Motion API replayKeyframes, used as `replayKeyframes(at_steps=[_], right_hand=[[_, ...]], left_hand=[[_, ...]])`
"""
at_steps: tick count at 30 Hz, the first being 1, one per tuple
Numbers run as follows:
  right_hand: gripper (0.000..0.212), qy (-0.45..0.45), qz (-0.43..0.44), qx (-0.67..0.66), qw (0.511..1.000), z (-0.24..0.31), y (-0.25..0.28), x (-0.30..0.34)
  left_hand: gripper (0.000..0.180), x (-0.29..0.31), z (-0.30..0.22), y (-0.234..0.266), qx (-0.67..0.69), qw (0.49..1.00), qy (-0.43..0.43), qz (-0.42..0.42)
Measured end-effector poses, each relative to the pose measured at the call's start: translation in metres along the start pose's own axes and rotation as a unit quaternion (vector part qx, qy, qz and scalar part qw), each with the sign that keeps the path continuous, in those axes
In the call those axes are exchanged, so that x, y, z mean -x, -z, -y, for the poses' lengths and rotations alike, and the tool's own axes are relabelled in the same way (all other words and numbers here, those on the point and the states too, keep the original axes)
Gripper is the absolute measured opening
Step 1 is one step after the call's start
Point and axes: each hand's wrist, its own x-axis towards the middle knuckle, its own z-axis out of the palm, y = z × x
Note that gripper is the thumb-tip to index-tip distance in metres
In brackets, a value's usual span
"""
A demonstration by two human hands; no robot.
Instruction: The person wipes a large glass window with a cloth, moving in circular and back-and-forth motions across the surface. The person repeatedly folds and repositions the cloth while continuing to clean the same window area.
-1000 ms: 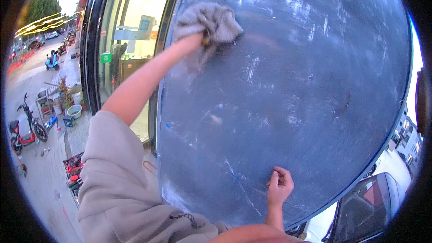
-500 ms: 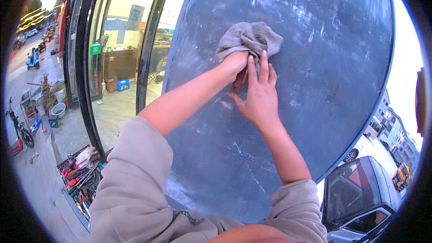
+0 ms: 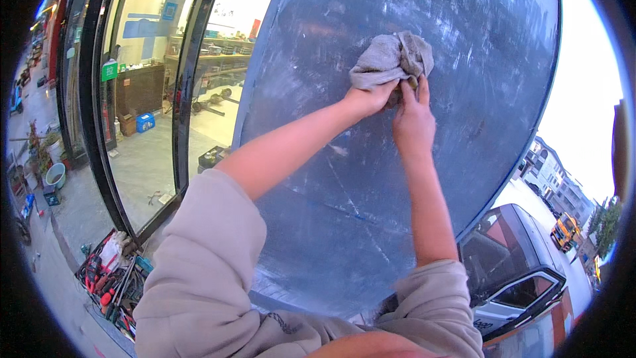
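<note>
A crumpled grey cloth [image 3: 381, 59] rests against a large dark blue-grey panel [image 3: 331, 219] with whitish smears and scratches. My left hand [image 3: 372, 98] is closed on the cloth's lower left part, the fingers partly hidden under its folds. Just to the right, my right hand [image 3: 415, 119] reaches up with its fingers drawn together on the cloth's lower edge. A small dark yellowish bit shows between the right fingertips; what it is I cannot make out.
Left of the panel stands a glass door [image 3: 142, 152] with dark frames and a lit room behind it. A box of tools [image 3: 109, 285] sits on the ground at lower left. To the lower right is a parked vehicle [image 3: 510, 252]; a yellow vehicle [image 3: 565, 229] stands farther off.
Both hands and the cloth have shifted right on the panel. My right hand, spread below the cloth before, has closed its fingers at the cloth's lower edge. The view has turned somewhat.
</note>
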Motion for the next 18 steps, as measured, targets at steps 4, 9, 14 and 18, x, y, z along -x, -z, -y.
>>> replayKeyframes(at_steps=[4,9,14,18], right_hand=[[0.046,0.017,0.065,0.106,0.992,-0.007,0.008,-0.040],[0.038,0.088,0.006,0.135,0.987,-0.009,0.009,-0.174],[0.035,0.095,0.025,0.093,0.991,-0.001,0.013,-0.175],[0.038,0.100,0.031,0.053,0.993,-0.017,0.000,-0.060]], left_hand=[[0.042,0.060,0.018,0.028,-0.066,0.997,0.024,0.020],[0.031,0.150,0.031,0.032,0.086,0.993,0.043,0.070],[0.026,0.212,0.044,0.049,0.180,0.970,0.116,0.115],[0.022,0.260,0.050,0.073,0.256,0.941,0.190,0.113]])
